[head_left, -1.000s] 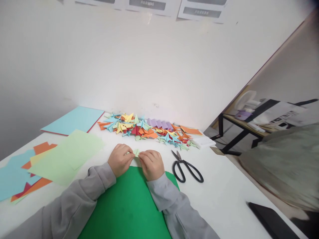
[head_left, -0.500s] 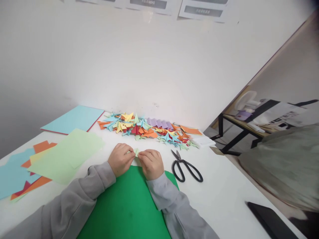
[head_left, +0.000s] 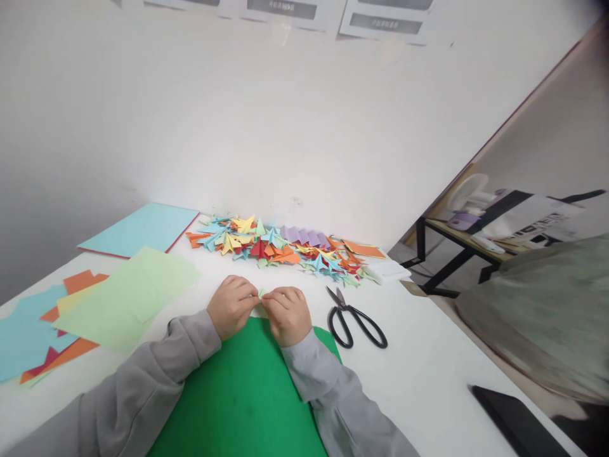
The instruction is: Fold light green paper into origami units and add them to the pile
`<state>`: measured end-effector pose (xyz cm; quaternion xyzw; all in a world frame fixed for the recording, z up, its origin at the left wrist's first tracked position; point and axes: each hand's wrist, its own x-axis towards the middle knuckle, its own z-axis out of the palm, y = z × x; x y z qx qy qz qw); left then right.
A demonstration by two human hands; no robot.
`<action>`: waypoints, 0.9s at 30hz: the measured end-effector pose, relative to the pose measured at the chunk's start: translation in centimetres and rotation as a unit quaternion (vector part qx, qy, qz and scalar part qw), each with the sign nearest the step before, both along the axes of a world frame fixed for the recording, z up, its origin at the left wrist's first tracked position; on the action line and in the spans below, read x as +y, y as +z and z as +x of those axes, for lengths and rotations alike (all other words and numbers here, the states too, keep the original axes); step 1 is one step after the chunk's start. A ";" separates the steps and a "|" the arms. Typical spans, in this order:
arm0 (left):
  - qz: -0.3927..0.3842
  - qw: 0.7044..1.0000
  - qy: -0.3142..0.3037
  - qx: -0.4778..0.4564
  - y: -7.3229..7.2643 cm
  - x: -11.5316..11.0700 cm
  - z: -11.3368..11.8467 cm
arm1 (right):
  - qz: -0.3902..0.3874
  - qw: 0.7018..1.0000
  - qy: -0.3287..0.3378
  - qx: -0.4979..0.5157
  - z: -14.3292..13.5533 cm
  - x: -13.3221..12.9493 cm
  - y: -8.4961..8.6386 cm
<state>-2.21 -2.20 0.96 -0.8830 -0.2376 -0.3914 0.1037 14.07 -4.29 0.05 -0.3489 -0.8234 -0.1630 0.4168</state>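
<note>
Between my two hands is a small piece of light green folded paper [head_left: 261, 294], mostly covered by the fingertips. My left hand [head_left: 233, 307] pinches it from the left, and my right hand [head_left: 288, 315] pinches it from the right, their fingertips almost meeting. Both hands are above the far edge of a green mat [head_left: 247, 387]. Just beyond them lies a long heap of small folded paper shapes [head_left: 271, 244] in yellow, blue, orange, red and green. Black-handled scissors [head_left: 354, 320] rest to the right of my right hand, blades slightly apart.
Loose coloured sheets lie at the left, topped by a light green sheet [head_left: 118, 298]. A light blue stack of paper [head_left: 143, 228] sits against the wall. Purple pleated paper [head_left: 304, 237] stands behind the heap. A black flat device [head_left: 514, 419] lies at the right edge.
My fingertips have drawn slightly closer together, and less of the light green paper shows between them. Everything else stays in place.
</note>
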 end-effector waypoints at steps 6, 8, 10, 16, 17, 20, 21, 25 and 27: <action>-0.009 1.000 0.021 -0.018 0.0 0.1 0.0 | -0.014 0.998 -0.032 0.059 -0.1 -0.2 0.4; -0.011 0.999 0.024 -0.018 -0.1 0.0 0.0 | -0.003 0.998 -0.034 0.059 0.0 -0.2 0.5; -0.012 0.999 0.025 -0.030 0.0 0.1 0.0 | 0.003 0.998 -0.036 0.048 0.1 -0.2 0.6; -0.016 0.997 0.037 -0.065 0.0 0.6 -0.5 | -0.003 0.998 -0.042 0.053 0.4 -0.2 0.6; -0.017 0.997 0.038 -0.061 0.1 0.6 -0.6 | -0.006 0.998 -0.040 0.052 0.4 -0.1 0.5; -0.015 0.999 0.036 -0.033 0.1 0.5 -0.5 | -0.016 0.999 -0.031 0.034 0.3 0.0 0.3; -0.010 0.999 0.034 -0.021 0.2 0.4 -0.5 | -0.015 0.999 -0.025 0.026 0.3 0.0 0.2; 0.008 0.999 0.033 0.023 0.4 0.1 -0.1 | 0.006 1.000 0.002 0.009 0.1 0.0 0.0; 0.013 0.998 0.042 0.034 0.4 0.0 0.0 | 0.007 1.000 0.004 -0.001 0.1 0.0 0.0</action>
